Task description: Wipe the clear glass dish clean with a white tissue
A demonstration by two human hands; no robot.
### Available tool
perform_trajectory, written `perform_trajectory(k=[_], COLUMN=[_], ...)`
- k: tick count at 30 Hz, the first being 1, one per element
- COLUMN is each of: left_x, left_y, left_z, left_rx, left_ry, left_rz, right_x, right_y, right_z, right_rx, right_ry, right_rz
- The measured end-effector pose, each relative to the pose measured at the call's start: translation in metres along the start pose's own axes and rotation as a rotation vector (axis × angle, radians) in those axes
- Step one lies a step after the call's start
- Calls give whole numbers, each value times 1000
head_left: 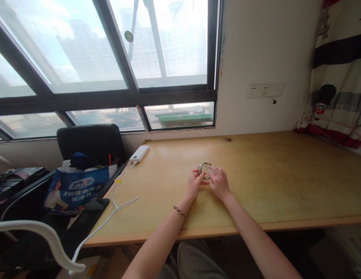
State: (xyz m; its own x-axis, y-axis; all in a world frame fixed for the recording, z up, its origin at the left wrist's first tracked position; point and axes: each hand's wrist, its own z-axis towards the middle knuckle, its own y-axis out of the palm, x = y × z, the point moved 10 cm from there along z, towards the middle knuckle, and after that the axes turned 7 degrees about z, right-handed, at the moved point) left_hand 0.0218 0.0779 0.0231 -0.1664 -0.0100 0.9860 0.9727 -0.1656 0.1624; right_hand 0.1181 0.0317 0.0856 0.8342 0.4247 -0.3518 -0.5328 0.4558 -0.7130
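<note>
Between my two hands, just above the wooden desk (270,178), is a small ring-shaped thing (203,169) with a shiny, metallic-looking rim and a dark bit at its top. It is too small to tell its exact kind. My left hand (195,182) grips its left side, thumb in front and fingers curled round. From the right, my right hand (218,181) is closed with its fingertips on the thing's right edge. Fingers cover much of the lower part. A braided bracelet (179,212) circles my left wrist.
A white power bank (139,154) with a white cable (113,211) lies at the desk's left edge. Left of the desk, a blue bag (75,190) stands on a black chair (91,141). A white curved tube (37,228) crosses the lower left. Window and wall sockets (259,91) are behind.
</note>
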Motion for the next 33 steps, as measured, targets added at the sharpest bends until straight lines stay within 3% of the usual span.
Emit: perform_trajectory(k=[6,13,16,22,28,33], left_x=[0,-3,-7,-3,-2,-4], left_y=[-4,-10,-12,-34,-40,-39], left_z=[2,3,4,6,9,11], left_rx=[25,33,31,197,224,193], left_ry=[31,-7,-60,-27,2,4], left_rz=[42,13,54,170,156,159], right_x=[-8,-15,-22,-31,-35,-43], right_y=[3,9,3,6,18,14], right_z=[0,0,1,1,-2,-5], right_rx=[-1,-84,-80,-41,-132,-158], right_ry=[-12,-45,-91,-100,-150,-218], right_rz=[85,401,314,108,176,283])
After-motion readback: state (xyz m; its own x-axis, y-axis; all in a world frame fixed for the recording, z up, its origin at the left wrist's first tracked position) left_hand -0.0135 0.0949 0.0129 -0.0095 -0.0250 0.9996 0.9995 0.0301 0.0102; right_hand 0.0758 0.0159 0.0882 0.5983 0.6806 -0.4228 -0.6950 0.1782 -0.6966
